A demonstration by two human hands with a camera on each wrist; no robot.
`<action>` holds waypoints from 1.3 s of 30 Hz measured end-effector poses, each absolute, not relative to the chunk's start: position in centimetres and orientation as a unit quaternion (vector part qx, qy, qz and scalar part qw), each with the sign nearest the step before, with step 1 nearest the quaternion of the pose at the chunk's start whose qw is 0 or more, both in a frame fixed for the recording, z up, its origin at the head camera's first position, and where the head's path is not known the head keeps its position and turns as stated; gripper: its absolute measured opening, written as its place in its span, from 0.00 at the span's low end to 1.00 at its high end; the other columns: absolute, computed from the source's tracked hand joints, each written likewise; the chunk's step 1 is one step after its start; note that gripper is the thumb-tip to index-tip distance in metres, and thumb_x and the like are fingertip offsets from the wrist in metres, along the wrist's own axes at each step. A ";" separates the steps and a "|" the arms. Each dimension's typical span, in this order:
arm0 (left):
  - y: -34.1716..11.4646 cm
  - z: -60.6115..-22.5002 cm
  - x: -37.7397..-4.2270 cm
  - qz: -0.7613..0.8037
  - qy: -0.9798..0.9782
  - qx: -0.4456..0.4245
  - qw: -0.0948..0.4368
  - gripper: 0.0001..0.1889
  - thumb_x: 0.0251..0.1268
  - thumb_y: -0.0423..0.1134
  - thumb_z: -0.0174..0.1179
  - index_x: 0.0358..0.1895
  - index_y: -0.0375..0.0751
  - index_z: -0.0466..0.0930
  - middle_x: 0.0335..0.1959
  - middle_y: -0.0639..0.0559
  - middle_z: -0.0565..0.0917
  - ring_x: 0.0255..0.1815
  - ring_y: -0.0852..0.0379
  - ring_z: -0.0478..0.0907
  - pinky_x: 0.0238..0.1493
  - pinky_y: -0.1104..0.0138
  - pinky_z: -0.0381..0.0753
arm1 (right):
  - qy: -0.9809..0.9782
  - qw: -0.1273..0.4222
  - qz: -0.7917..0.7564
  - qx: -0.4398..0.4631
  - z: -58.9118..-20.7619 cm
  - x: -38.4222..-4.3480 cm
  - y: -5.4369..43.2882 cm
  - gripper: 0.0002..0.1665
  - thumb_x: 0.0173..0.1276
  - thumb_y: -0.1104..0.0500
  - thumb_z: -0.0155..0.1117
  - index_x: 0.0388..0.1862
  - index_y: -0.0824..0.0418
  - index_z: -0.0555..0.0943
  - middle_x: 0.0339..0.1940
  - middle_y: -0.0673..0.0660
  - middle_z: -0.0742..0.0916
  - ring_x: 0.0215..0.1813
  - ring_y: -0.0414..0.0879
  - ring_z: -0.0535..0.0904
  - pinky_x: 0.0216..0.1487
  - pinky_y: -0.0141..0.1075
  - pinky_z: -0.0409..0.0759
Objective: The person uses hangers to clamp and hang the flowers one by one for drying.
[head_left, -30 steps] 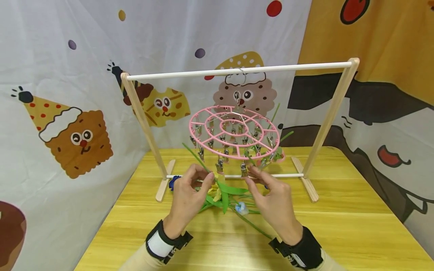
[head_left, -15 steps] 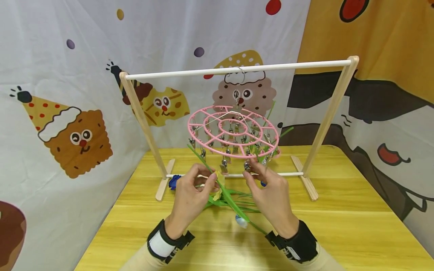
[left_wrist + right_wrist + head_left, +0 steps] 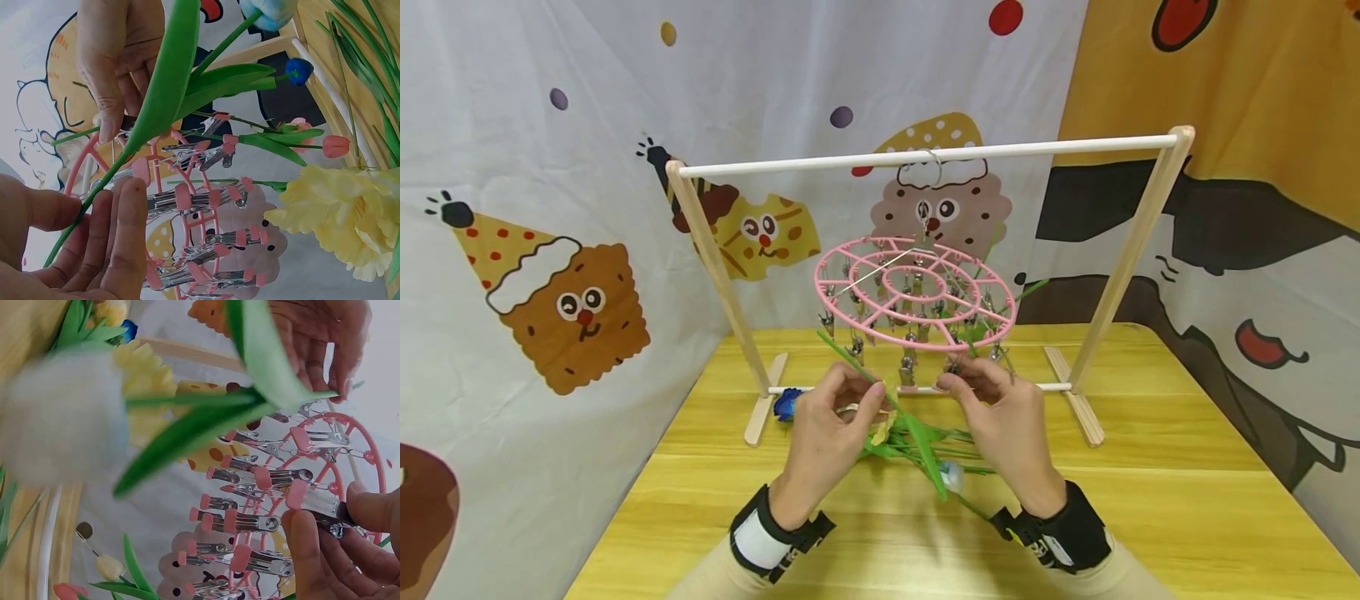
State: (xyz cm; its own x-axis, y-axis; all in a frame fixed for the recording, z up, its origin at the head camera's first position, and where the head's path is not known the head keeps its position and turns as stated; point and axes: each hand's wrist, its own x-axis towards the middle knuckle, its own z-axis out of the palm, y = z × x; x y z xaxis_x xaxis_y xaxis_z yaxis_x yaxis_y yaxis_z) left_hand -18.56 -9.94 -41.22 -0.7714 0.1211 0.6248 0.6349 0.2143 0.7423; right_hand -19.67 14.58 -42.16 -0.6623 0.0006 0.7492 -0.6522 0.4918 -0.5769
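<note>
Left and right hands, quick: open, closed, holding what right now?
Left hand: closed, pinching a green flower stem.
Right hand: closed, pinching a pink-tipped metal clip.

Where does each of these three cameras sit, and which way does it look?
Head: worn on the person's head, facing forward and down at a pink ring below a white bar; the left hand and right hand show.
Left wrist: worn there, facing the green stem the left hand pinches; the right hand shows at the top.
Right wrist: worn there, facing the clip the right hand pinches; the left hand shows at the top, a tulip blurred up close.
Shared: both wrist views, turned sideways, show the pink ring.
</note>
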 end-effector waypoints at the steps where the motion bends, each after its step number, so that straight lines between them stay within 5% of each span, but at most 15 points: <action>1: -9.9 -41.2 -18.6 -0.566 -0.751 -0.252 0.229 0.02 0.88 0.32 0.68 0.52 0.37 0.87 0.41 0.42 0.95 0.38 0.48 0.98 0.37 0.62 0.99 | -0.786 0.348 0.468 0.206 -42.1 -19.7 14.7 0.13 0.77 0.63 0.83 0.58 0.61 0.95 0.43 0.55 0.99 0.39 0.46 0.97 0.51 0.22 0.91; 4: -9.7 -41.1 -18.5 -0.551 -0.760 -0.248 0.238 0.02 0.86 0.32 0.70 0.52 0.40 0.88 0.41 0.44 0.96 0.38 0.52 0.97 0.37 0.62 0.98 | -0.777 0.327 0.494 0.211 -42.0 -19.7 15.0 0.13 0.78 0.64 0.81 0.58 0.62 0.95 0.44 0.56 0.99 0.41 0.45 0.97 0.53 0.26 0.93; 11: -9.4 -41.1 -18.5 -0.542 -0.762 -0.250 0.250 0.02 0.85 0.32 0.71 0.52 0.41 0.89 0.42 0.48 0.97 0.40 0.57 0.97 0.45 0.64 0.99 | -0.754 0.275 0.571 0.175 -41.4 -19.8 15.4 0.09 0.78 0.66 0.81 0.55 0.64 0.97 0.42 0.64 0.99 0.37 0.33 0.94 0.40 0.24 0.88; 15: -9.1 -41.1 -18.5 -0.543 -0.760 -0.254 0.250 0.03 0.85 0.34 0.72 0.52 0.40 0.89 0.42 0.49 0.97 0.40 0.57 0.97 0.46 0.64 0.99 | -0.745 0.255 0.597 0.156 -41.2 -19.7 15.4 0.11 0.79 0.66 0.81 0.57 0.66 0.97 0.45 0.68 0.99 0.42 0.29 0.94 0.48 0.23 0.92; 18: -8.8 -41.0 -18.5 -0.543 -0.759 -0.254 0.253 0.03 0.85 0.34 0.73 0.52 0.42 0.90 0.42 0.49 0.97 0.40 0.57 0.96 0.46 0.64 0.98 | -0.735 0.244 0.615 0.149 -41.0 -19.8 15.2 0.12 0.80 0.67 0.80 0.59 0.68 0.96 0.49 0.71 0.98 0.44 0.29 0.95 0.52 0.25 0.94; 27: -7.9 -40.9 -18.7 -0.548 -0.749 -0.263 0.263 0.03 0.83 0.33 0.74 0.51 0.42 0.91 0.40 0.48 0.97 0.39 0.52 0.96 0.42 0.65 0.97 | -0.722 0.230 0.638 0.138 -40.7 -20.0 15.0 0.11 0.80 0.67 0.79 0.57 0.69 0.96 0.46 0.73 0.97 0.37 0.38 0.97 0.43 0.30 0.96; 39: -6.8 -41.1 -19.0 -0.541 -0.750 -0.268 0.270 0.05 0.81 0.30 0.75 0.51 0.43 0.92 0.41 0.48 0.98 0.38 0.55 0.95 0.41 0.67 0.96 | -0.716 0.226 0.641 0.162 -40.8 -20.3 14.9 0.10 0.81 0.69 0.77 0.54 0.74 0.95 0.43 0.74 0.97 0.36 0.33 0.96 0.42 0.34 0.97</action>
